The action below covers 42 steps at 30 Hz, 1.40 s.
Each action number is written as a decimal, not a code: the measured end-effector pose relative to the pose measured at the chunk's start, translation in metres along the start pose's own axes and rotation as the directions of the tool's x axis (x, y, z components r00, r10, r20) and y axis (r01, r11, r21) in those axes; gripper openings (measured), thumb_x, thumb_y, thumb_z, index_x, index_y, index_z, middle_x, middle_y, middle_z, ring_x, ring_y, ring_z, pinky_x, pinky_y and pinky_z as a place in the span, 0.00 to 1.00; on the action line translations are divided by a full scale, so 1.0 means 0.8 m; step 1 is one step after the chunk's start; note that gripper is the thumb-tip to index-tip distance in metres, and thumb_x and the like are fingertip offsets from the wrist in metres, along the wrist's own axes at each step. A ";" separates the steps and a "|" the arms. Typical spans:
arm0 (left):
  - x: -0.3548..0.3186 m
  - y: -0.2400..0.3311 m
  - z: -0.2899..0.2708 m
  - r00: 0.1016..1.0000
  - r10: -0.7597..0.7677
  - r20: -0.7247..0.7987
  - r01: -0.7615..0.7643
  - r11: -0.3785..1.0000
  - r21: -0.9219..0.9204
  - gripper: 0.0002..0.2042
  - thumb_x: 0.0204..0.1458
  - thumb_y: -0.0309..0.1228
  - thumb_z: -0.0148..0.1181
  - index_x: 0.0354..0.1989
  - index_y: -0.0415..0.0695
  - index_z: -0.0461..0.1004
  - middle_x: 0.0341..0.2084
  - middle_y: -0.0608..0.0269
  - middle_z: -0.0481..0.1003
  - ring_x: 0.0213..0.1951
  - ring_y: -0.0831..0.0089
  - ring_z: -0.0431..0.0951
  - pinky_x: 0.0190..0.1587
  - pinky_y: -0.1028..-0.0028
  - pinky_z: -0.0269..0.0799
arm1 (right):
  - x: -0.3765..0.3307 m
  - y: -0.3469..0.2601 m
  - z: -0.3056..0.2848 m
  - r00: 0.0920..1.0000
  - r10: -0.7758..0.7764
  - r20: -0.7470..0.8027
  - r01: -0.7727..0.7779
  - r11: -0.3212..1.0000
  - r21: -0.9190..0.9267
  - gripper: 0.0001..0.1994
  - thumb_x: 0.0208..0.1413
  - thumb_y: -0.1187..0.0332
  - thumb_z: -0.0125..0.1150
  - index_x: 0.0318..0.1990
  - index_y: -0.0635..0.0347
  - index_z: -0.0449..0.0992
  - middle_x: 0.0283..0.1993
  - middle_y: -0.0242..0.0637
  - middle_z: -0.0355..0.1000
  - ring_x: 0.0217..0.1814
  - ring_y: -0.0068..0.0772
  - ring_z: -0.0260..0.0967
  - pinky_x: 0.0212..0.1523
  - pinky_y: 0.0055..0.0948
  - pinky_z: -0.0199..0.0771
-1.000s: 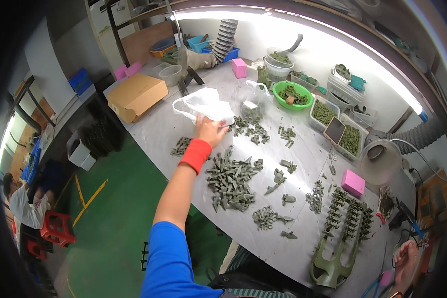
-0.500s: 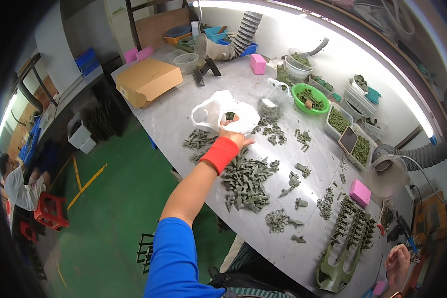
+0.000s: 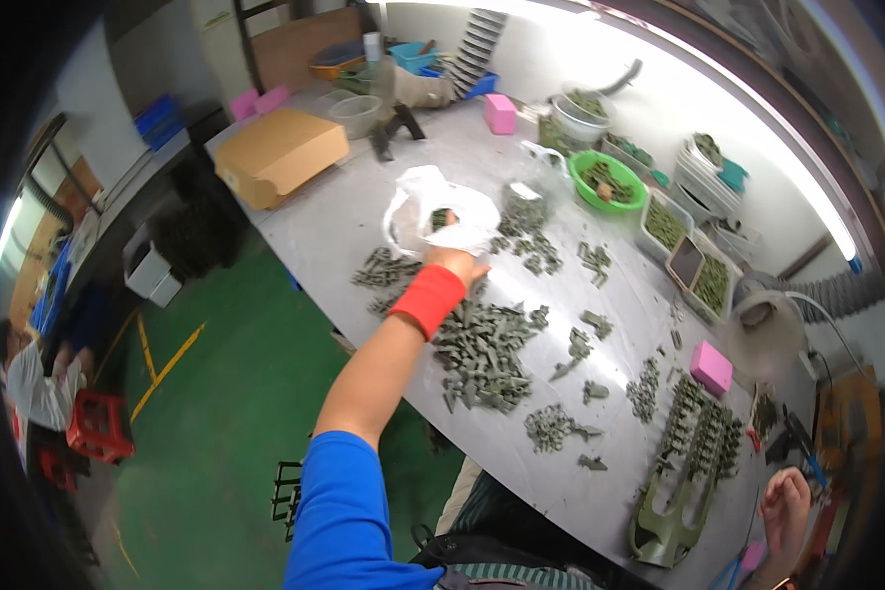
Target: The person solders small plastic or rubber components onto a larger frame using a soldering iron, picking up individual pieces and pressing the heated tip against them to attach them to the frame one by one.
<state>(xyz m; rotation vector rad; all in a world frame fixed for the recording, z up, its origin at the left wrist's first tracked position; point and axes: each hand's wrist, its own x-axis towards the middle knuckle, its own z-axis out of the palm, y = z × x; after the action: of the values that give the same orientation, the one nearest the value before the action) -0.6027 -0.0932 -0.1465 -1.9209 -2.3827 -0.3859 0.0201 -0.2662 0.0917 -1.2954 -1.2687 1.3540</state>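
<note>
A white plastic bag (image 3: 425, 192) lies crumpled on the grey table with its mouth toward me. My left hand (image 3: 452, 261), below a red wristband, reaches into it, and the thumb sticks out to the right. A fold of the bag hides most of the fingers, so what they grip cannot be told. Dark green small parts (image 3: 441, 218) show in the bag's mouth. Just below the hand spreads a heap of dark green plastic parts (image 3: 487, 354). My right hand (image 3: 786, 506) is at the far right edge, its fingers curled in, with nothing visible in them.
Small groups of parts and a long green frame (image 3: 659, 521) with rows of pieces lie at right. Along the back stand a green bowl (image 3: 582, 187), trays of parts (image 3: 647, 239) and a phone (image 3: 685, 261). A cardboard box (image 3: 283, 152) is at far left; a pink block (image 3: 711, 368) is at right.
My left hand stays at the bag, and the bag's near fold now covers more of its fingers. The whole view has shifted slightly. My right hand remains curled.
</note>
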 end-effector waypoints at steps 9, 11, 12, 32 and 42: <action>0.025 -0.032 -0.020 0.986 -0.057 0.155 0.029 0.984 0.176 0.33 0.53 0.59 0.50 0.34 0.32 0.77 0.31 0.38 0.76 0.35 0.43 0.77 0.41 0.53 0.71 | 0.000 -0.007 0.011 0.996 0.066 0.056 -0.070 0.994 0.079 0.06 0.61 0.73 0.48 0.37 0.64 0.71 0.32 0.38 0.70 0.29 0.25 0.66 0.28 0.23 0.67; 0.031 -0.026 -0.003 0.974 0.192 -0.121 -0.191 0.981 0.024 0.32 0.54 0.58 0.51 0.42 0.34 0.75 0.39 0.38 0.76 0.40 0.43 0.76 0.46 0.54 0.70 | -0.014 -0.008 0.000 0.990 0.008 0.138 -0.022 0.995 0.094 0.06 0.61 0.73 0.48 0.37 0.65 0.71 0.33 0.38 0.70 0.30 0.25 0.67 0.29 0.23 0.67; 0.034 -0.015 -0.002 0.968 0.221 -0.116 -0.221 0.975 0.016 0.32 0.54 0.58 0.51 0.42 0.34 0.75 0.39 0.38 0.76 0.40 0.43 0.76 0.46 0.54 0.70 | -0.021 -0.005 -0.006 0.994 0.011 0.106 -0.022 0.995 0.098 0.06 0.61 0.73 0.48 0.37 0.65 0.71 0.33 0.38 0.70 0.30 0.25 0.67 0.29 0.23 0.67; 0.024 -0.007 -0.042 0.984 -0.173 0.037 0.167 0.977 0.133 0.18 0.52 0.44 0.57 0.48 0.48 0.76 0.39 0.48 0.78 0.46 0.50 0.75 0.51 0.58 0.70 | -0.057 0.030 -0.037 0.999 -0.047 0.014 0.045 0.993 0.111 0.09 0.63 0.67 0.50 0.33 0.62 0.65 0.29 0.37 0.64 0.22 0.21 0.58 0.24 0.22 0.65; 0.039 -0.031 -0.037 0.988 -0.147 0.045 0.142 0.985 0.099 0.19 0.52 0.45 0.56 0.47 0.47 0.76 0.41 0.46 0.77 0.44 0.47 0.76 0.50 0.57 0.70 | -0.055 0.039 -0.039 0.999 -0.038 -0.014 0.040 0.991 0.129 0.10 0.63 0.65 0.51 0.33 0.62 0.65 0.28 0.36 0.64 0.21 0.20 0.58 0.24 0.21 0.66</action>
<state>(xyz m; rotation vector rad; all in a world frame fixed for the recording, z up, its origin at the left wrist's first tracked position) -0.6371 -0.0750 -0.1152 -1.7452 -2.5325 -0.2267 0.0578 -0.3101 0.0678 -1.1812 -1.1728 1.3762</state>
